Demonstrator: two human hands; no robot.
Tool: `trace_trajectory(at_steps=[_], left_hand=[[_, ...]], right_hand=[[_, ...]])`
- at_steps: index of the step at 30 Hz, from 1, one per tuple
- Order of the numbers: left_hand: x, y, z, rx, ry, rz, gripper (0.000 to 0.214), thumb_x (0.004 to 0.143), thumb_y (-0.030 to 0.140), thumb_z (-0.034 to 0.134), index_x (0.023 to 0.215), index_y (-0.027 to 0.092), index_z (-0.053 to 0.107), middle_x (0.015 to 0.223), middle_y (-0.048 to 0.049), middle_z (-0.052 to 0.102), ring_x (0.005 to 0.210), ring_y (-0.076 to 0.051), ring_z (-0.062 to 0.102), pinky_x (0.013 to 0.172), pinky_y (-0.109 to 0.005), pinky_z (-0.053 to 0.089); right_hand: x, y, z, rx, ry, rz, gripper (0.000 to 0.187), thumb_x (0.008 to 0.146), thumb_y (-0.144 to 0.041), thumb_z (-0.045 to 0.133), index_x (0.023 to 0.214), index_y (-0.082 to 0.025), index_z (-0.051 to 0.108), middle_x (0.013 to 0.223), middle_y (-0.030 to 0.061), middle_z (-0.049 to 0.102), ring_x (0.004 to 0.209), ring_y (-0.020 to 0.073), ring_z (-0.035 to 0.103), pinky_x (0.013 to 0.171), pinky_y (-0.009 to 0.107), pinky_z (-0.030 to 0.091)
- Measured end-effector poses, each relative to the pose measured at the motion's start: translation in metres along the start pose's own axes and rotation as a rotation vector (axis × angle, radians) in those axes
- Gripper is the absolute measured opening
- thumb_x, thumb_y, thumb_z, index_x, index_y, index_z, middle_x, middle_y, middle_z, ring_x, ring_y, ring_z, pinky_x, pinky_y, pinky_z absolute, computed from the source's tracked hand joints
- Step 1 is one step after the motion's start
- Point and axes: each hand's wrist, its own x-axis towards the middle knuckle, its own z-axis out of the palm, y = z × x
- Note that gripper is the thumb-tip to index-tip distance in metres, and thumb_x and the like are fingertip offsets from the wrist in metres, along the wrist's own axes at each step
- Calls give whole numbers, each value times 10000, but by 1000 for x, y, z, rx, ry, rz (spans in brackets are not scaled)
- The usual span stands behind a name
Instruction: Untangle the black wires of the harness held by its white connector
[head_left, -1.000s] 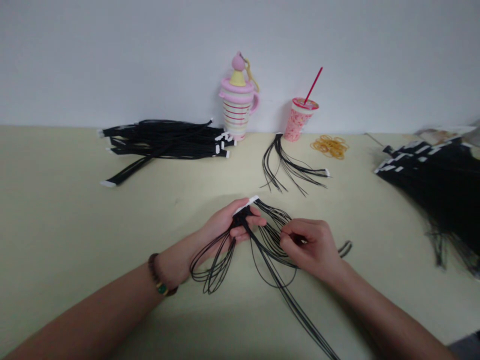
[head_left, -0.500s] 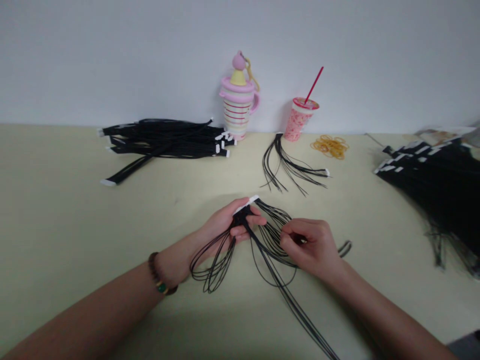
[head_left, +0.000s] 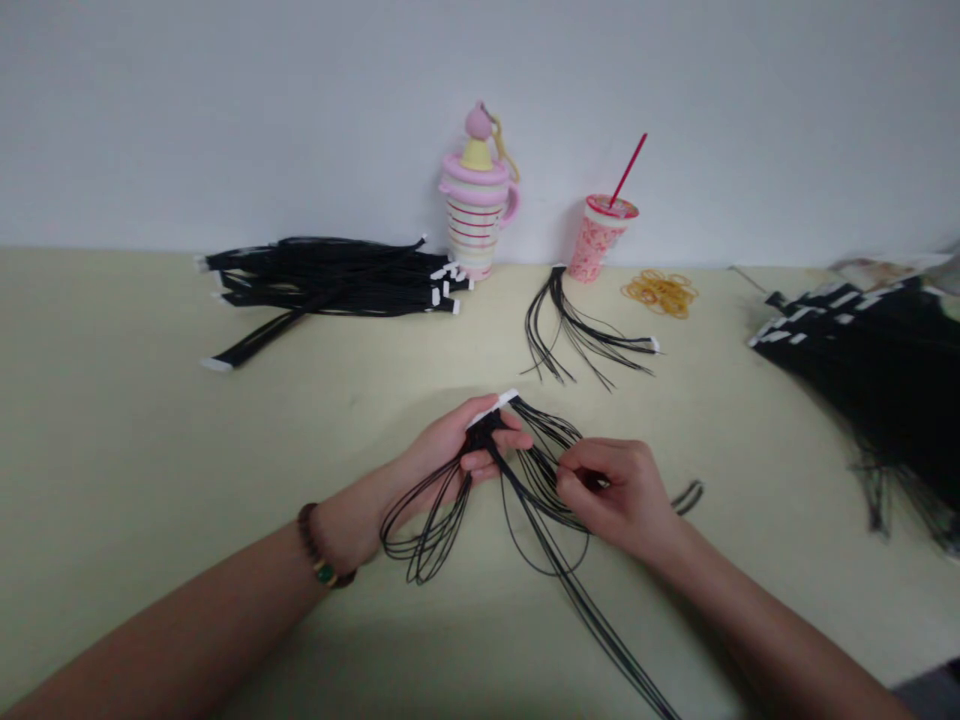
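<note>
A black wire harness (head_left: 536,505) with a white connector (head_left: 493,410) at its top end rests in my left hand (head_left: 442,445). The fingers are wrapped round the wires just below that connector. Looped wires hang to the left of the hand, and a straight bundle runs down to the bottom edge. My right hand (head_left: 619,490) pinches some of the harness's wires on the right side, thumb against forefinger. Its fingertips partly hide what they hold. A short wire end pokes out beyond the right wrist.
Behind my hands lie a stack of black harnesses (head_left: 322,280) and a loose splayed harness (head_left: 574,325). A pink-lidded cup (head_left: 474,215), a cup with straw (head_left: 596,240) and yellow rubber bands (head_left: 660,292) stand near the wall. At right is a large harness pile (head_left: 877,370).
My right hand has shifted very slightly left, towards my left hand, still pinching wires. The left hand keeps its hold in the same place.
</note>
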Motion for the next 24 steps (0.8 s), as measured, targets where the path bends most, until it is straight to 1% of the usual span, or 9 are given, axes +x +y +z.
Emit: trace_trajectory(at_steps=[5,13,19,24], left_hand=[[1,0,-2,-1,3,-14,234,837,340,509,818,127,606,643,-20,614,332,6,294,331,-130,274],[0,0,-2,11,23,-10,232,832,337,523,822,121,609,693,-42,648,330,12,304,329,-124,279],[2,-1,-3,16,-12,5,259,844,346,502,822,115,617,695,-45,653,328,10,316,320,-128,265],[3,-2,-5,24,-6,5,258,843,350,505,825,119,617,677,-35,651,322,13,310,324,-129,262]], right_hand=[[-1,-1,0,6,13,-1,171,689,-83,466,530,-134,500,494,-18,457,450,50,382,431,182,284],[0,-3,0,14,2,15,177,698,-78,468,532,-127,502,493,-20,448,448,45,368,433,181,279],[-1,0,0,3,21,17,164,701,-75,483,549,-124,520,497,-23,456,452,41,376,441,177,285],[-1,-1,-1,-6,19,17,175,715,-84,485,548,-122,522,491,-24,447,446,39,370,438,178,281]])
